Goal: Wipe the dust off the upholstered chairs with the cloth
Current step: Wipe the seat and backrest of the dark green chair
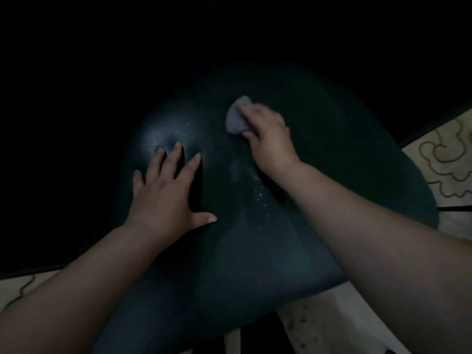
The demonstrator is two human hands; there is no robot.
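One chair seat [255,251] fills the head view, dark teal upholstery, and the job looks mid-way at best. Right hand [268,139] has its fingers curled round a bunched grey cloth [236,116], pressed to the seat towards the far side; most of the cloth sticks out past the fingertips, away from the person, w/ the rest tucked under the palm. Left hand [166,190] lies flat, fingers spread & straight, holding nothing, just bracing on the seat well to the left of the cloth hand and nearer the person. Behind the right wrist, i.e. between the grip and the person, a trail of pale specks [260,195] and faint smears shows, so that strip prob. needs another pass. Just beyond the left fingertips a lit patch shows fine speckle; can't tell if dust or fabric grain. Near edge of seat looks plain, though too dim to judge as clean. Backrest & everything beyond the cloth is black, can't see it. Other chairs: none in view, so presumably still to do. Patterned floor [447,162] shows right of the seat.
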